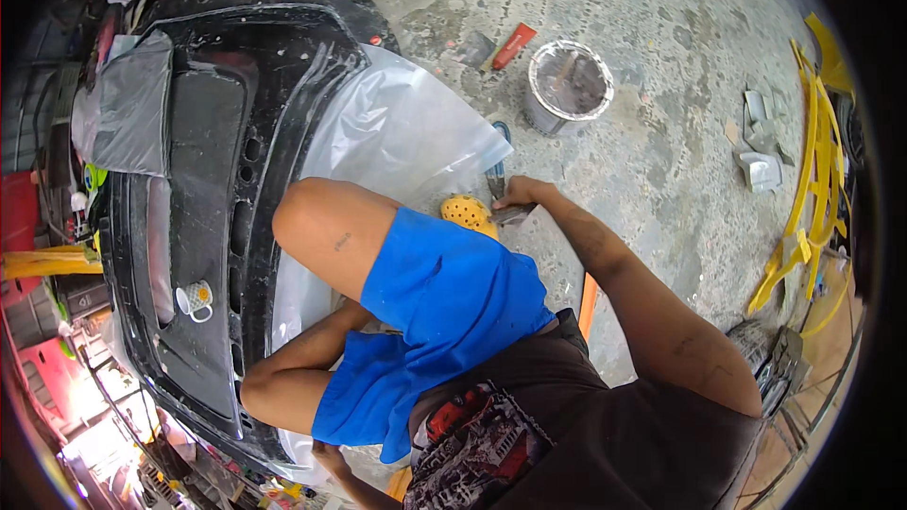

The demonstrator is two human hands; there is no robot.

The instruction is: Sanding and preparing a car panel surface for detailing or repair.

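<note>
My right hand (521, 193) reaches out over the concrete floor beside my yellow perforated clog (468, 213). Its fingers are closed on a dark grey flat piece (513, 215) whose exact kind I cannot make out. Just beyond the fingers lies a blue-handled tool (498, 153), partly under a clear plastic sheet (402, 123). My left hand (328, 454) is low in the view, under my bent leg and close to the edge of the sheet; its fingers are mostly hidden. A large black car body panel (283, 137), scuffed and dusty, fills the left side.
An open paint-smeared bucket (570, 85) stands on the floor, with a red tube (513, 46) nearby. A white mug (196, 300) rests on the panel, as does a grey sheet (134, 113). Yellow frame parts (808, 198) and paper scraps (761, 173) lie at right.
</note>
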